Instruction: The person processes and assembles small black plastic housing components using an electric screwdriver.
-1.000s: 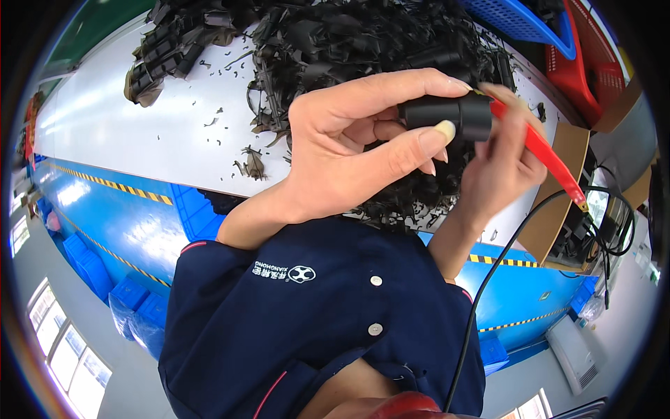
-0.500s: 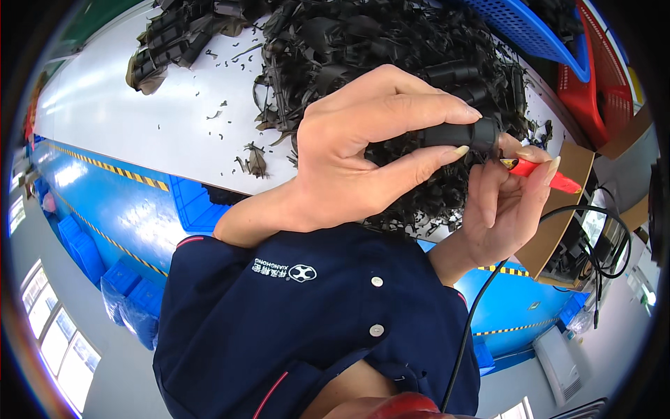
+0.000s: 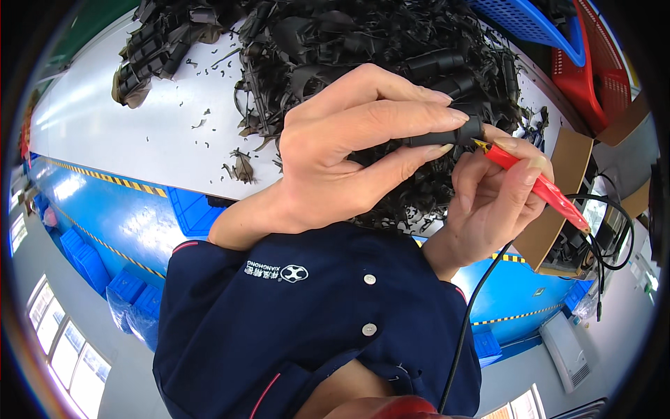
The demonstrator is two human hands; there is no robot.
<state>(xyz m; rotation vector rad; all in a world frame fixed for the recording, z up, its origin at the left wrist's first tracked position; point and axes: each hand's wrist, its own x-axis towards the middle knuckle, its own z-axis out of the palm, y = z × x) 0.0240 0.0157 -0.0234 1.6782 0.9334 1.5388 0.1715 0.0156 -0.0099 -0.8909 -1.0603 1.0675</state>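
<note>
My left hand (image 3: 349, 153) is closed around a black cylindrical plastic part (image 3: 472, 131), pinching it between thumb and fingers with its end pointing right. In my right hand (image 3: 492, 202) is a small red-handled knife (image 3: 551, 192), gripped between thumb and index finger. Its yellowish tip is at the near side of the part's right end; whether it touches I cannot tell. A right fingertip lies by that same end. Much of the part is hidden behind my left fingers. Beneath both hands spreads a heap of black plastic parts and thin scraps (image 3: 307, 42).
On the white table (image 3: 91, 119), more black parts (image 3: 150, 63) lie at the far left, with scattered trimmings between. A blue basket (image 3: 530, 28) and a red basket (image 3: 593, 84) stand far right. Nearer, a cardboard box (image 3: 565, 167) holds black items, beside a black cable (image 3: 618, 262).
The knife has turned in my right hand, so more of its red handle shows and its tip sits closer to the part's end. Both hands appear slightly further left, as does the whole scene.
</note>
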